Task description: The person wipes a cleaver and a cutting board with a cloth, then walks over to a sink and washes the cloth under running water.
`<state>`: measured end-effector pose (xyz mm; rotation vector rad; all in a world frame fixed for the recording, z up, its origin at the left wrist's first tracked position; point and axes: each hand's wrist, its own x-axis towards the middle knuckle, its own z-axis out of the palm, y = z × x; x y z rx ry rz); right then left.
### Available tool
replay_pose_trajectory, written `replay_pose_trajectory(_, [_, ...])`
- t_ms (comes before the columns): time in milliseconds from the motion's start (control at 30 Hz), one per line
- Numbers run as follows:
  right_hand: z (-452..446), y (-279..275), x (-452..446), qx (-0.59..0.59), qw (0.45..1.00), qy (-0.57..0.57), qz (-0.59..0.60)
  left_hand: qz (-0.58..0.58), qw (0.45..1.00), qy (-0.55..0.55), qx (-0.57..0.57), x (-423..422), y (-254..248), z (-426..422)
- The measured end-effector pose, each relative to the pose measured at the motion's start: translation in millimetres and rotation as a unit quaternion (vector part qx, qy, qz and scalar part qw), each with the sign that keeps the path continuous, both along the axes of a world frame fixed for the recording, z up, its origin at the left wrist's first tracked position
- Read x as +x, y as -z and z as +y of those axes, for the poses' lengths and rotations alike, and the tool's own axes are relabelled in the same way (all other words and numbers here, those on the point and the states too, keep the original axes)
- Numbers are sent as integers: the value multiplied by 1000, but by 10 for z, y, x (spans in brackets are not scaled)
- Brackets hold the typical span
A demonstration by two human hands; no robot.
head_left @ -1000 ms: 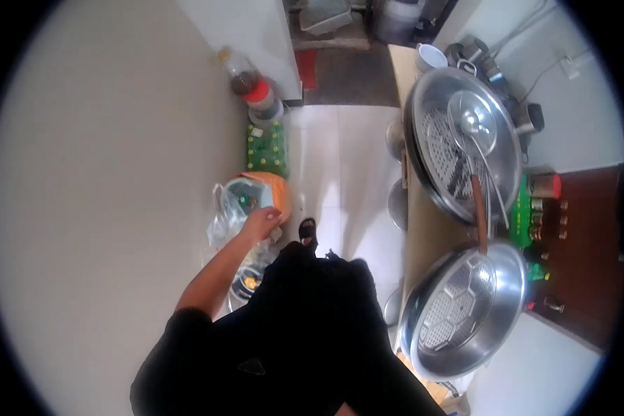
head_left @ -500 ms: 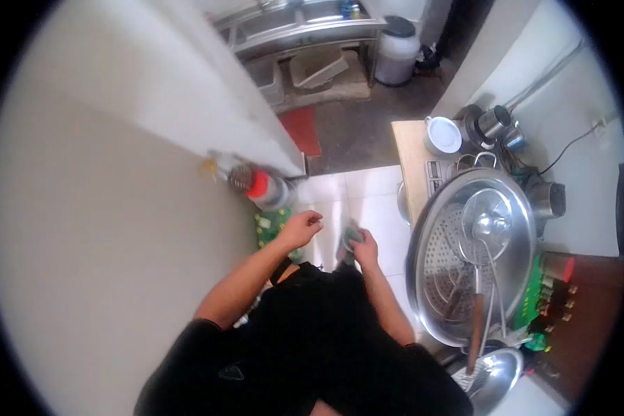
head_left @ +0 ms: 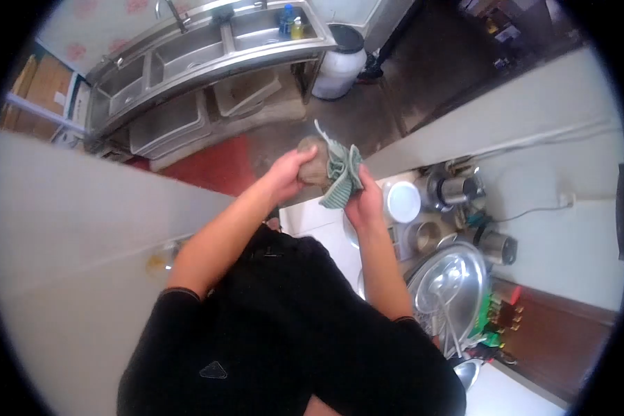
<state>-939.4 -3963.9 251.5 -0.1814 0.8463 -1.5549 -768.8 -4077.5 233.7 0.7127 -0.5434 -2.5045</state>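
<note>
While in right hand point(head_left: 367, 201), green cloth point(head_left: 342, 172)

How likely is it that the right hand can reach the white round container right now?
Probably yes: the right hand appears close to the white round container, with nothing visible between them. It holds the green cloth, though, so it would likely need freeing first.

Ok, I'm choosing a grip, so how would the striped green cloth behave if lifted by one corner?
The cloth would probably droop, as it bunches in loose folds by the right hand. Its thin edges suggest it is light. The matte, ribbed surface seems unlikely to slip.
</note>
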Motion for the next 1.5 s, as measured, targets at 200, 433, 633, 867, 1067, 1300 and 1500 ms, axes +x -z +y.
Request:
replay_pose_trajectory(200, [-1266,-254,-214,-6,998,36,-55,-73,995,-54,-50,-524,-273,-1338])
replay_pose_trajectory(433, [-2916,-95,-275,-60,996,-14,61,-90,985,-127,-75,-342,-11,-2788])
replay_pose_trajectory(633, [-4699,40,39,38,943,-174,282,-127,955,-244,-106,579,-87,-3966])
replay_pose_trajectory(867, [-6303,-768,1156,-219,600,-226,735,-311,811,-480,-127,2157,-126,-4684])
replay_pose_trajectory(1067, [-7198,-406,2436,-192,535,-217,793,-427,765,-474,-86,2851,-34,-5436])
replay_pose_trajectory(1300, [-7387,662,3627,-244,565,-377,692,-295,833,-467,35,3080,606,-5968])
replay_pose_trajectory(1500, [-8895,1123,3721,-69,611,-298,730,-183,830,-488,201,3800,936,-6363])
